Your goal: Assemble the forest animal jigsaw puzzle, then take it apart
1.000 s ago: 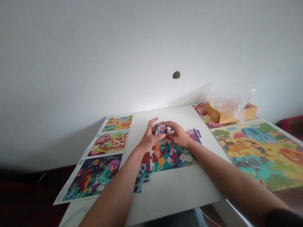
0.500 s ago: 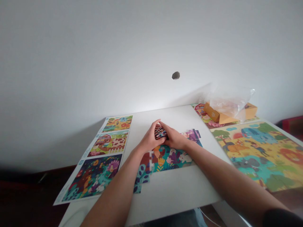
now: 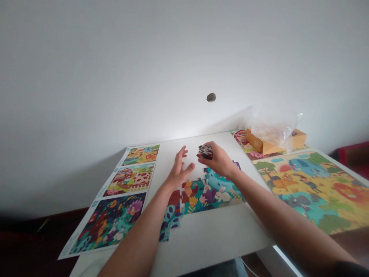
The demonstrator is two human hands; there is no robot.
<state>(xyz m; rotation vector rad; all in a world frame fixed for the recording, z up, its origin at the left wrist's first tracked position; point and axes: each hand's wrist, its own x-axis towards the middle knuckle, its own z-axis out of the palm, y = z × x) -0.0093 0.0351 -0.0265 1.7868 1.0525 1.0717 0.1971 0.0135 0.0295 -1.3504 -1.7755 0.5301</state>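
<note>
Held in my right hand (image 3: 218,158) is a stack of puzzle pieces (image 3: 205,151), its layered edges facing left. My left hand (image 3: 179,171) is apart from the stack, fingers spread and nothing in them. Below both hands lies a partly joined jigsaw puzzle (image 3: 207,194) with white rabbits, a fox and plants on teal. Its left side steps down in a ragged strip of dark blue leaves. My right hand and forearm cover some of its upper right part.
A printed sheet with three pictures (image 3: 123,179) lies at the table's left edge. On the right are a finished safari puzzle (image 3: 314,188), a farm picture (image 3: 240,134), and an orange box (image 3: 268,146) under a clear plastic bag (image 3: 272,125). The wall (image 3: 173,77) has a round hole (image 3: 211,97).
Both hands were cupped together around the stack. My left hand has let go and opened, moving left; my right hand has carried the stack slightly up and right.
</note>
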